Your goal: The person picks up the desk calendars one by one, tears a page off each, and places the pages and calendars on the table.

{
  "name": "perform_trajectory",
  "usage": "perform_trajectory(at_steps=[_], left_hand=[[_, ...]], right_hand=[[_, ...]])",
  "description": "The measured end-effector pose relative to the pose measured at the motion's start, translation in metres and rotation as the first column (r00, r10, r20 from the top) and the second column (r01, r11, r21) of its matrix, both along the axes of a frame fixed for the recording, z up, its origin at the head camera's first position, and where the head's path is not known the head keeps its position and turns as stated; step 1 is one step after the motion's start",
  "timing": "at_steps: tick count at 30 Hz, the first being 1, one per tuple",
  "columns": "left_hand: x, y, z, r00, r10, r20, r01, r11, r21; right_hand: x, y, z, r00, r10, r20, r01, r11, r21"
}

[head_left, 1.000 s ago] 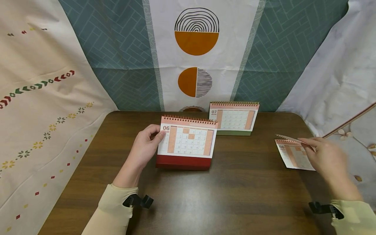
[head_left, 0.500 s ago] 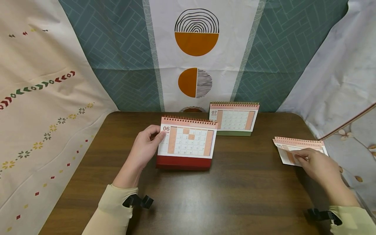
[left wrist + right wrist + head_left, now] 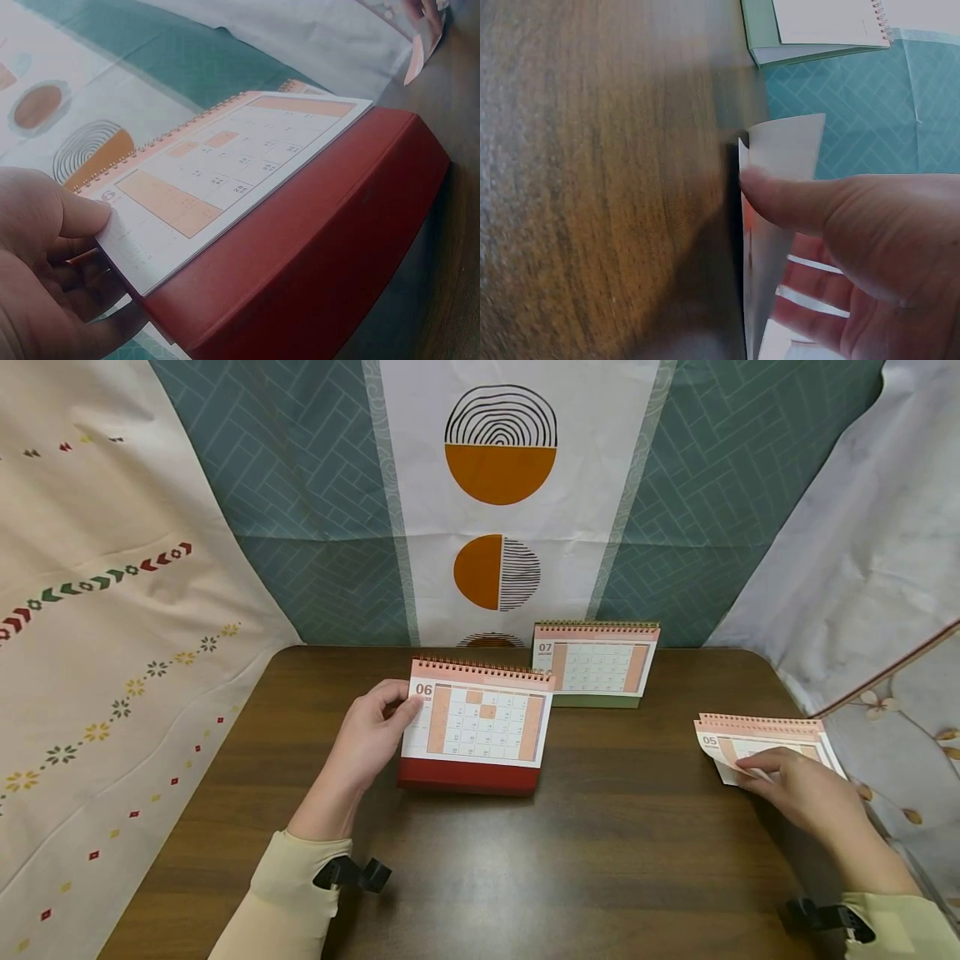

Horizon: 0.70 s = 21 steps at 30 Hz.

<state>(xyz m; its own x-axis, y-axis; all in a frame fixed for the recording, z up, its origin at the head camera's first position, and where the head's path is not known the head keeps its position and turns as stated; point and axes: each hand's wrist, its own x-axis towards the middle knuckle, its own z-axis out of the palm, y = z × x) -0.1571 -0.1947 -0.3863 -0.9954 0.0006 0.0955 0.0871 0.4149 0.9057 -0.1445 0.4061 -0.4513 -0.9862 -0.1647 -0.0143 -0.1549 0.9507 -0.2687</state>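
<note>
My left hand (image 3: 375, 718) grips the left edge of a desk calendar (image 3: 480, 714) with a red base and an "06" page, its thumb on the page front. The left wrist view shows that thumb on the page and the red base (image 3: 300, 232) slanting away. At the right of the table, my right hand (image 3: 813, 797) pinches loose calendar sheets (image 3: 720, 745), the top one marked "05". Another sheet lies below it, partly hidden. In the right wrist view the sheets (image 3: 780, 150) stand edge-on between thumb and fingers, with one curling apart.
Behind the red calendar stands a second desk calendar (image 3: 600, 667) with a green base and an "07" page. Patterned cloths hang behind and at both sides of the brown wooden table (image 3: 585, 860). The right cloth (image 3: 900, 710) comes close to my right hand.
My right hand has brought down the sheet it held raised, laying it over the "06" sheet, so "05" now shows on top. My left hand and the red calendar have stayed put.
</note>
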Motion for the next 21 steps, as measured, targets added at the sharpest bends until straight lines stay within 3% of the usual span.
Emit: perform_trajectory(at_steps=[9,21], left_hand=[[0.0009,0.0001,0.0017,1.000,0.000,0.000,0.000,1.000,-0.016],[-0.0001,-0.0006,-0.0004,1.000,0.002,-0.001,-0.002,1.000,-0.021]], right_hand=[[0.0021,-0.0036,-0.0006,0.997,0.079,0.007,-0.080,0.997,0.018],[0.0030,-0.0062,0.0017,0.995,0.101,0.017,-0.102,0.994,0.030]])
